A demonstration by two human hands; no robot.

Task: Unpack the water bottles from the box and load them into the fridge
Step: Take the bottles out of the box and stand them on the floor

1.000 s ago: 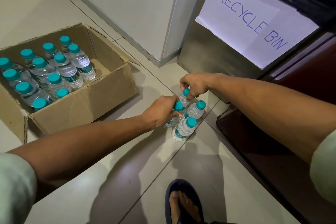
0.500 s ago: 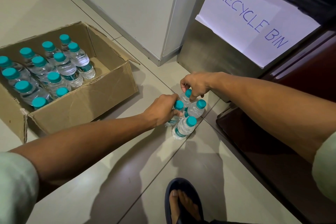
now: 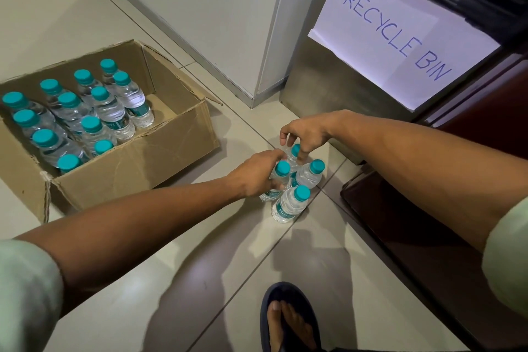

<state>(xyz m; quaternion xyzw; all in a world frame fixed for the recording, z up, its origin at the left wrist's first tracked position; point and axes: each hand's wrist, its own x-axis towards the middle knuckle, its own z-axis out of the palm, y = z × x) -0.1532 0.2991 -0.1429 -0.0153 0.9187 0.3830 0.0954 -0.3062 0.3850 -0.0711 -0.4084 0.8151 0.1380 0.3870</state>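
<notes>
Two bare forearms reach forward and down over the tiled floor [image 3: 120, 23]. At far left an open cardboard box [image 3: 137, 168] sits on the floor, holding about a dozen water bottles with teal caps [image 3: 94, 123], all standing cap-up and packed toward its left side. To its right the left hand [image 3: 254, 174] curls its fingers round the body of one upright bottle [image 3: 278, 177] in a cluster of four bottles [image 3: 294, 183] standing on the floor, long axes vertical. The nearest of them [image 3: 290, 204] stands free. The right hand [image 3: 307, 134] arches above, fingertips pinching the cap of the rear bottle [image 3: 294, 153]. Behind stands a metal bin [image 3: 323, 100] bearing a paper sign reading "RECYCLE BIN" [image 3: 400, 34].
</notes>
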